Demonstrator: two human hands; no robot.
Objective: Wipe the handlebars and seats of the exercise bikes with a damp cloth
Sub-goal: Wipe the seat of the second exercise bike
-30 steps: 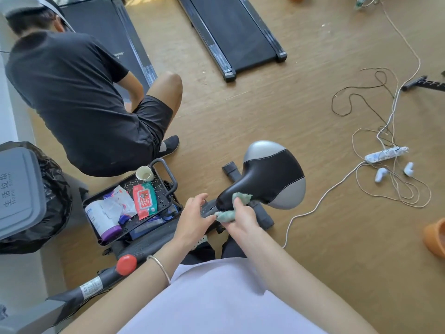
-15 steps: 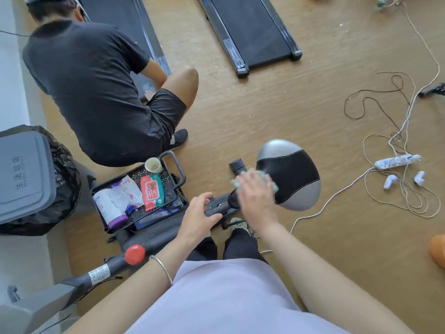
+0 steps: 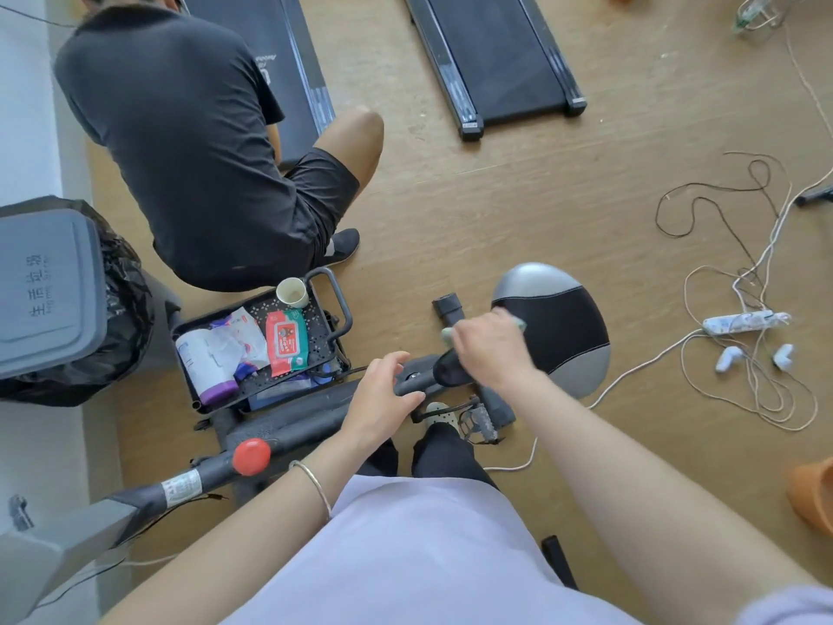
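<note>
a: since a second ago the right hand [image 3: 489,347] has slid off the narrow nose of the seat [image 3: 559,327] onto its black top, and the cloth [image 3: 519,324], bunched then, lies flatter beneath it.

b: start wide, though. what surrounds it?

a: smooth wood-grain floor [image 3: 496,209], with two flat black treadmills [image 3: 491,56] at the top. then the bike [image 3: 288,433], a dark matte frame running toward the lower left, with a round red knob [image 3: 251,456].

b: and the seat?

a: right of centre. it's a rounded teardrop, a black vinyl-looking band between silver-grey panels.

b: hands?

a: apart. the right one presses the cloth on the seat's near left part. blur hides whether its fingers curl round the cloth, so one cannot tell. the left hand [image 3: 383,399] is over the bar just below the seat's nose, fingers spread and slack, holding nothing.

b: the cloth itself?

a: pale green, thin and soft. only its edges peek out either side of the hand.

b: which step, then?

a: wiping the seat, probably early. the next move likely calls for sweeping outward over the wide silver back and rim while the left hand steadies the frame.
</note>
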